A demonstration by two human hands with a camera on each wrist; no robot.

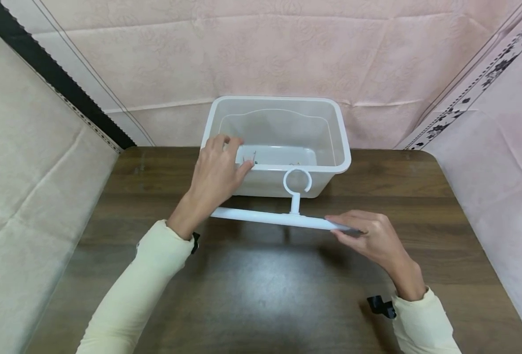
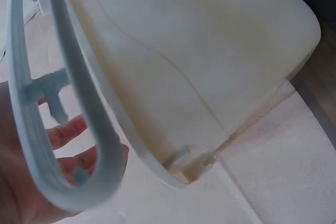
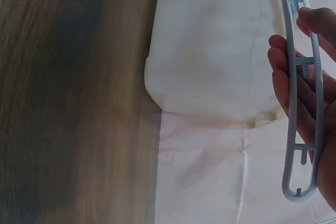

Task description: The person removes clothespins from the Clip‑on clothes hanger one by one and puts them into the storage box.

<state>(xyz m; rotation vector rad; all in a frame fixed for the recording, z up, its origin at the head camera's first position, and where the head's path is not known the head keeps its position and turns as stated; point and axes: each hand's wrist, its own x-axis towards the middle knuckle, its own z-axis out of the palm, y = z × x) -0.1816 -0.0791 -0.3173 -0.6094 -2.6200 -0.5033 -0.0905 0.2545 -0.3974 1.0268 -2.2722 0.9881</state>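
Dark wooden table (image 1: pixel 252 295) fills the foreground. Left hand (image 1: pixel 216 172) curls over the near left rim of the white plastic bin (image 1: pixel 336 142) at the table's far edge. Right hand (image 1: pixel 371 236) pinches the right end of a white hanger bar (image 1: pixel 269 217), held level just before the bin.

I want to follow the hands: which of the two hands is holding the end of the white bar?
The right hand pinches the right end of the white bar. The left hand instead reaches over the plastic bin rim.
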